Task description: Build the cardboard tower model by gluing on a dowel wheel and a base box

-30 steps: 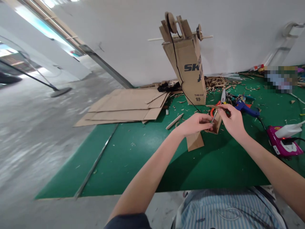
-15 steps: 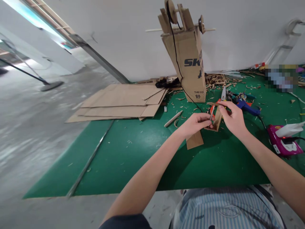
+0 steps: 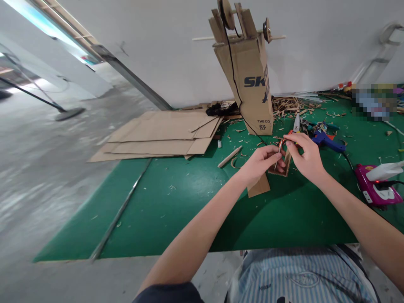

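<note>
While both hands work close together just in front of the chest, the left hand (image 3: 261, 162) curls its fingers around a slim metal tool (image 3: 277, 160), and the right hand (image 3: 307, 158) pinches a thin cardboard strip (image 3: 279, 138) between thumb and fingers. Directly beneath them, nearly touching both, sits a small cardboard tray (image 3: 283, 169), partly hidden by the fingers, with a flat cardboard offcut (image 3: 259, 186) poking out toward the body. Orange-handled scissors (image 3: 296, 125) lie just beyond, their handles mostly hidden behind the right hand, so how the tool and scissors relate is hard to make out.

Farther back on the green worktop (image 3: 189, 214), an upright cardboard column (image 3: 244, 80) reads "SK" in dark capitals, with "THE CO" and "舒" lower down; its other print turns out of sight around the corner. A wooden dowel carrying cardboard wheels crosses its top, and a black cord (image 3: 236, 80) runs down it. A blue glue gun (image 3: 328, 142) lies to the right, near a magenta appliance (image 3: 375, 190). Something at the top right is pixelated and unreadable, and the lettering on the striped shirt (image 3: 299, 277) is too small to read
</note>
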Available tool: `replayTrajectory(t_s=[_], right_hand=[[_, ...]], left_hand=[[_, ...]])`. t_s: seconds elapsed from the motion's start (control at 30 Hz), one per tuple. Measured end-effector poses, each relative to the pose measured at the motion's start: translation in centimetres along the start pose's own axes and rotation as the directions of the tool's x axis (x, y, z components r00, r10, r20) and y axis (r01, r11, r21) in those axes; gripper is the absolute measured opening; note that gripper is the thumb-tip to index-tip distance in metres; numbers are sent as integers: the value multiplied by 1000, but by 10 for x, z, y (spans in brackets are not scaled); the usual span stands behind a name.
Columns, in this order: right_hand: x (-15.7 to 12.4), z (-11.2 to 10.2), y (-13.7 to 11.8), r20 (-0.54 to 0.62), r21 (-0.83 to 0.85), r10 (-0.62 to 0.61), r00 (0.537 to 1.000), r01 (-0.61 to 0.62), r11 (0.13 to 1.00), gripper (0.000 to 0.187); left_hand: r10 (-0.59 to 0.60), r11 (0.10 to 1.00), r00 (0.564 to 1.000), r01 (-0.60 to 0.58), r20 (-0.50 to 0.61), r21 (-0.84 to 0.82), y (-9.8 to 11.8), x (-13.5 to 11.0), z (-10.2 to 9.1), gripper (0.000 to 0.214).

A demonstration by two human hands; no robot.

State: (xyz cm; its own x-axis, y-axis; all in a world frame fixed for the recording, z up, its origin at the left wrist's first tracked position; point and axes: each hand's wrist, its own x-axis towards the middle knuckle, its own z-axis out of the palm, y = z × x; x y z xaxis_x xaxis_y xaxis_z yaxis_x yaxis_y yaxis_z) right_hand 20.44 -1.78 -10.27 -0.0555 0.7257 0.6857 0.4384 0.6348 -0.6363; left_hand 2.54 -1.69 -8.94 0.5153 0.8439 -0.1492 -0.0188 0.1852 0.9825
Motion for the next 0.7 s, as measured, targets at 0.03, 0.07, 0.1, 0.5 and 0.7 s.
replayTrajectory(t_s=[0.03,0.07,0.1,0.5,0.7], right_hand=[[0,0,-1,7,0,2,1000,-2,1000,21],[-1,1,-2,16,-1,3,1000,-3,1000,22],[-1,1,-3,28,-3,3,1000,-3,1000,23],[-3,3,-2,77,-21,-25,997,27,999,24],[-4,4,-4,60,-29,-39,997,41,999,24]], left_hand=[[3,1000,1000,-3,-9,-13,0,0,1,35],[7,1000,1000,-8,-17,-30,0,-1,1,35],[10,999,1000,-11,-23,-45,0,-1,1,35],[50,997,997,-53,-57,-53,-1,-2,9,26],[78,996,993,-82,-92,-43,-1,-3,13,31]])
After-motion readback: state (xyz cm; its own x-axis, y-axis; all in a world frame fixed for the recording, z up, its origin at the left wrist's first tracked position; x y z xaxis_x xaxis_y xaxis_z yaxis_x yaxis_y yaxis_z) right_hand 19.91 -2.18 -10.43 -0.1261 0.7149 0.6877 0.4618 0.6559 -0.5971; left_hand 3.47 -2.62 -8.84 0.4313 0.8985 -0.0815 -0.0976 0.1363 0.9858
